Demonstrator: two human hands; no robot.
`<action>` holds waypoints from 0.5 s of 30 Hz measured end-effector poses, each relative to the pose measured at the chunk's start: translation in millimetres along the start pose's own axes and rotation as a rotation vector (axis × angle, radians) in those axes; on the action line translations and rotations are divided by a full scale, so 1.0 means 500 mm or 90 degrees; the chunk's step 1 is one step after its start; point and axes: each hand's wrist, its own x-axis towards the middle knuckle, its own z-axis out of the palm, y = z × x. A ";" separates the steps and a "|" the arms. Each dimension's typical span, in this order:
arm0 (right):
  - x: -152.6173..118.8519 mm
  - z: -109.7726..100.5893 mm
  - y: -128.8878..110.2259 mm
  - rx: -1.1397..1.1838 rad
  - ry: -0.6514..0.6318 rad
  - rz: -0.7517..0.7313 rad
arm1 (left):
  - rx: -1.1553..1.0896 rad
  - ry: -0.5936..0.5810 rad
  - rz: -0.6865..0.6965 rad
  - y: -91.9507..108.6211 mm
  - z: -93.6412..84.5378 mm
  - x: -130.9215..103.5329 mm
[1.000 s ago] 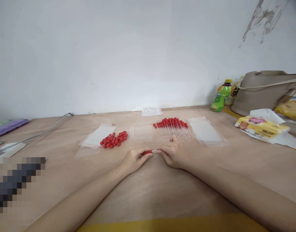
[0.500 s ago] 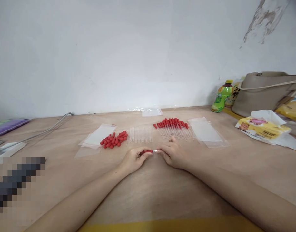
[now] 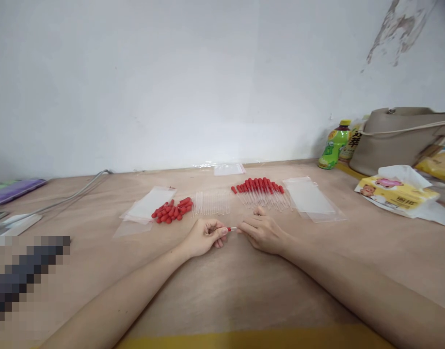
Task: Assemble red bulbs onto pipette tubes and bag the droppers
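My left hand [image 3: 207,237] is closed around a red rubber dropper bulb [image 3: 229,229], with only its end showing past the fingertips. My right hand [image 3: 261,231] pinches a thin clear dropper tube [image 3: 234,229] whose end meets the bulb. Most of the tube is hidden in the right fingers. Beyond my left hand lies a pile of loose red bulbs [image 3: 171,212]. A row of bare clear tubes [image 3: 211,203] sits beside it. Behind my right hand, several droppers with red bulbs fitted [image 3: 261,185] lie side by side, bulbs toward the wall.
Clear plastic bags lie left [image 3: 146,206] and right [image 3: 311,198], with another bag [image 3: 229,169] by the wall. At right are a green bottle [image 3: 331,148], a beige bag [image 3: 393,140] and a tissue pack [image 3: 397,193]. A grey cable [image 3: 75,194] crosses the left side.
My left fingers have shifted on the red bulb, the lower ones loosening, and less of the bulb shows now. My right hand stays almost in place.
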 end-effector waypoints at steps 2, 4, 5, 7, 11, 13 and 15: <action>0.003 -0.006 -0.003 -0.025 -0.013 0.001 | 0.049 0.017 0.022 -0.002 -0.003 0.000; 0.007 -0.013 -0.005 -0.045 -0.041 0.030 | 0.142 0.039 0.084 -0.005 -0.007 -0.001; 0.010 -0.018 -0.004 -0.045 -0.061 0.059 | 0.195 0.057 0.121 -0.007 -0.010 -0.002; 0.019 -0.027 0.009 -0.008 -0.104 0.144 | 0.290 0.114 0.176 -0.010 -0.015 -0.003; 0.048 -0.040 0.073 0.150 -0.198 0.394 | 0.406 0.188 0.201 -0.013 -0.021 -0.004; 0.067 -0.036 0.109 0.173 -0.206 0.540 | 0.434 0.144 0.219 -0.011 -0.020 -0.004; 0.085 -0.023 0.136 0.164 -0.242 0.638 | 0.450 0.101 0.229 -0.007 -0.017 -0.005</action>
